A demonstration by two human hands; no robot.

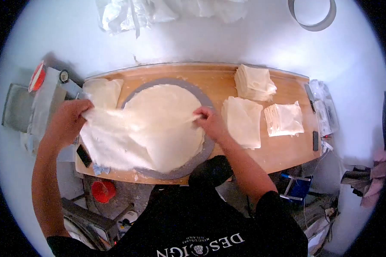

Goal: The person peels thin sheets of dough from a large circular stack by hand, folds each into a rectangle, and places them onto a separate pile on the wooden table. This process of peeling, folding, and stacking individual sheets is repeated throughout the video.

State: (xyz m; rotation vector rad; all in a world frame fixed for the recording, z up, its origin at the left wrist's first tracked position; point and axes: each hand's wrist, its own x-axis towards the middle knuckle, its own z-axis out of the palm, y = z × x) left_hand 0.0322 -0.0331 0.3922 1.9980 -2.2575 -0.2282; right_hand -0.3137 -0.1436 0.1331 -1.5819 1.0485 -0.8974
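Observation:
A large, thin, pale dough sheet (116, 137) is stretched between my two hands over a round grey board (209, 147). My left hand (75, 118) is closed on the sheet's upper left corner, beyond the board's left side. At the board's right side, my right hand (208, 121) pinches the sheet's right edge. More pale dough (165, 98) lies on the board behind the raised sheet. Where the sheet overlaps it, I cannot tell the layers apart.
On the wooden table (283, 150) stand a tall stack (255, 83), a flat stack (243, 122) and a fanned stack (285, 119) of folded sheets. Another folded sheet (103, 92) lies at the back left. A dark phone-like object (84, 156) is near the front left edge.

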